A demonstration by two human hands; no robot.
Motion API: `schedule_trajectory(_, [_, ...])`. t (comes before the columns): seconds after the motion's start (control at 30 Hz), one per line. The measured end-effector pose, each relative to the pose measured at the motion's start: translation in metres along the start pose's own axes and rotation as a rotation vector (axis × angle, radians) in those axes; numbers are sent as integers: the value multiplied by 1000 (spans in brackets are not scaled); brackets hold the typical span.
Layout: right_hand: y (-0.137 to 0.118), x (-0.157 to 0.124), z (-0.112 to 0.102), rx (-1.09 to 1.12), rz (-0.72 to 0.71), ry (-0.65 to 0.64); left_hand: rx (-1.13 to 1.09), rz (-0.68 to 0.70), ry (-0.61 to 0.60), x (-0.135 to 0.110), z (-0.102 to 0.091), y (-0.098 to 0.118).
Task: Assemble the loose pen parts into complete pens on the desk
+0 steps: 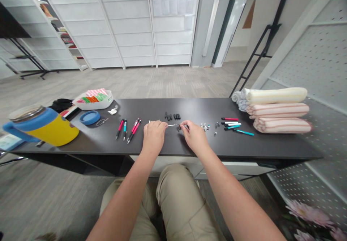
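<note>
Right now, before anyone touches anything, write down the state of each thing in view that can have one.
Left hand: pinching a thin pen refill
Right hand: pinching a small dark pen part
Red and teal pens: assembled, lying on the desk
Pen barrels: loose, lying apart from their parts
Black pen sections: loose, in a short row
Striped towels: rolled, stacked

Tall white panelled cabinets (pixel 135 27) beyond the far edge of the worktop (pixel 206 107), grey carpet (pixel 135 83) underfoot, white perforated wall panels (pixel 317 60) past its right end.
</note>
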State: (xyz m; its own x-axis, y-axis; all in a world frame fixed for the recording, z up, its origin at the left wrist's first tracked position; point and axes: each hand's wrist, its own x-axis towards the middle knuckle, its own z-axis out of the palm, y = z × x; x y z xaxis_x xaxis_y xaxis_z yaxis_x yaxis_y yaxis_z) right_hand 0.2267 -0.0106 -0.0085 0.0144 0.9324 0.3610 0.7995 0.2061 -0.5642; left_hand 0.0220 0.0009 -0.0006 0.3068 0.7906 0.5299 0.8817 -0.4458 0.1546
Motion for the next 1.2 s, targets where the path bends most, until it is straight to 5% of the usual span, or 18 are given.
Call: schedule_trajectory(1.2, [-5,0,1,-108,-106,-86,-58,93,-71,1,0,0])
